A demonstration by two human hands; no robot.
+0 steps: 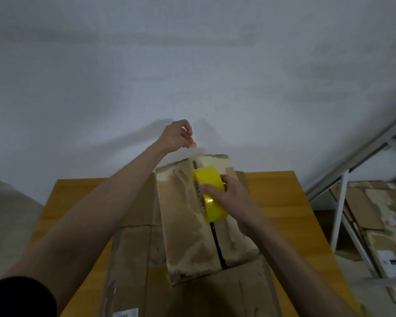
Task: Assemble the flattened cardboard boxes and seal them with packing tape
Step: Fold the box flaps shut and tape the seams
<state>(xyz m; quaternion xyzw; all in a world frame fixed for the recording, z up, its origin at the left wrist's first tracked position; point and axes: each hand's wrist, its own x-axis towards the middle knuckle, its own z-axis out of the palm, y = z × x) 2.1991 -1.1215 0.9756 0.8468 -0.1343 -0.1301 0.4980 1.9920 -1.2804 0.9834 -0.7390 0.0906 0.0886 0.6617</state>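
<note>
An assembled cardboard box (pixel 188 216) stands on flattened cardboard (pixel 133 252) covering a yellow wooden surface (pixel 281 202); its two top flaps meet along a dark open seam. Above that seam, the right hand (pixel 232 197) grips a yellow tape roll (pixel 209 193). Beyond the box's far end, the left hand (pixel 177 137) pinches thumb and fingertips together, apparently on a clear tape end. Right of the box, more cardboard (pixel 375 216) lies under a metal shelf frame (pixel 340 202).

We see a glossy yellow plastic tape roll (pixel 212 193), a matt, scuffed cardboard box (pixel 188 225), and a smooth wooden tabletop (pixel 284 202).
</note>
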